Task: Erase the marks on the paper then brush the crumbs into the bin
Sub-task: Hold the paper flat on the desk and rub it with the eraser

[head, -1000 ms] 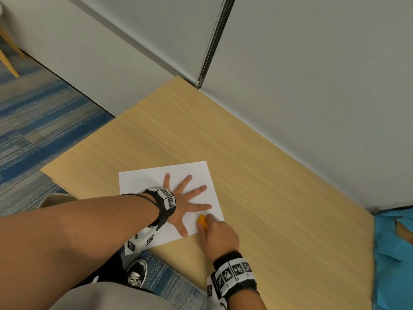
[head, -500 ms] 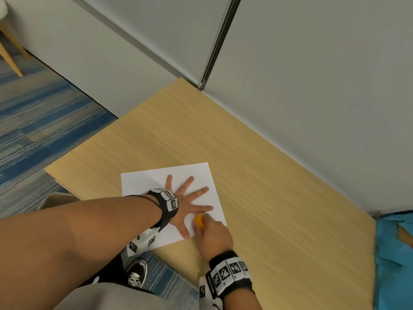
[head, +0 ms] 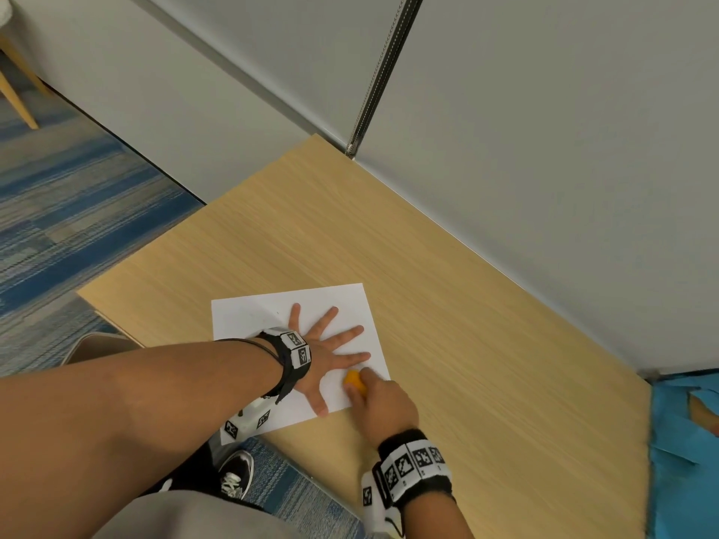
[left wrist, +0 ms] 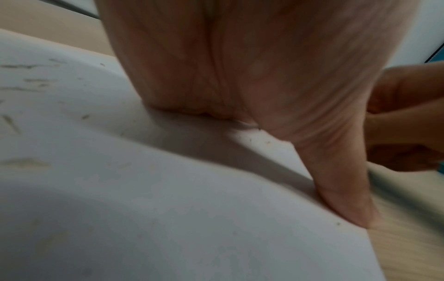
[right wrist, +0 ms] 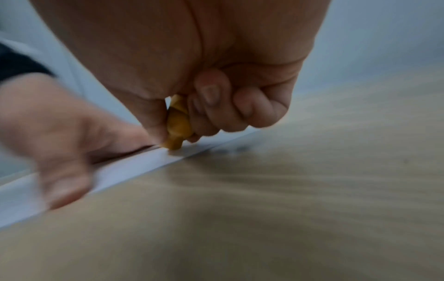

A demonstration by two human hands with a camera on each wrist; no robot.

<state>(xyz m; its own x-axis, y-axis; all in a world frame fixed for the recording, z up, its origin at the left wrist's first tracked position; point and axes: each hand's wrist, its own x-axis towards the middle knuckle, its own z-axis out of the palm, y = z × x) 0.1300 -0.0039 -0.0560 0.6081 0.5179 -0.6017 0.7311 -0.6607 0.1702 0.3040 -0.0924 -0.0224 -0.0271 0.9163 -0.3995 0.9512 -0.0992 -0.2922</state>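
A white sheet of paper (head: 253, 317) lies near the front left corner of the wooden table (head: 467, 344). My left hand (head: 327, 352) lies flat on it with fingers spread, pressing it down. My right hand (head: 385, 402) pinches a small orange eraser (head: 355, 380) against the paper's right edge, between my left thumb and forefinger. In the right wrist view the eraser (right wrist: 177, 123) tip touches the paper (right wrist: 134, 167) by its edge. The left wrist view shows faint marks and crumbs (left wrist: 26, 83) on the paper (left wrist: 168, 209).
A grey wall (head: 544, 149) runs along the table's far side. Blue material (head: 684, 461) sits past the table's right end. A rounded grey-brown object (head: 101, 346), carpet and my shoe (head: 233, 476) lie below the table's left edge.
My right hand with the eraser has shifted slightly left and back along the paper's right edge. The left hand stays pressed flat on the sheet.
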